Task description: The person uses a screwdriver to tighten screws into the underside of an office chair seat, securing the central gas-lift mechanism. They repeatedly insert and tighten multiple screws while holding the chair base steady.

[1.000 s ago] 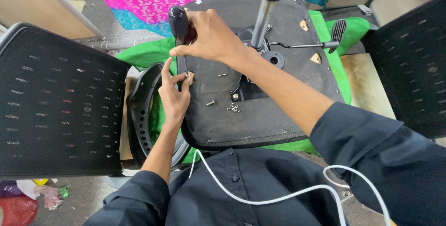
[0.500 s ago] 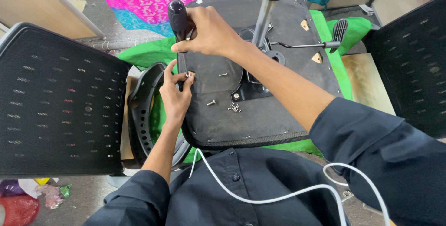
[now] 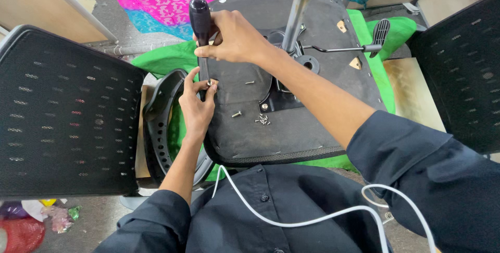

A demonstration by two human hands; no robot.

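Right hand [image 3: 237, 37] grips screwdriver [image 3: 200, 24]; left hand [image 3: 197, 104] pinches its tip at seat edge [image 3: 219, 149]

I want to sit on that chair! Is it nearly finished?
Not yet. The metal plate already sits on the upturned seat. Right now the right hand grips a screwdriver upright while the left hand steadies its tip. Loose screws lie waiting, and the armrest beside the seat looks unattached.

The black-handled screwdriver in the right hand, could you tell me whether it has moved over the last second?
No: the black-handled screwdriver stays upright at the left edge of the black upturned seat base, held by the right hand.
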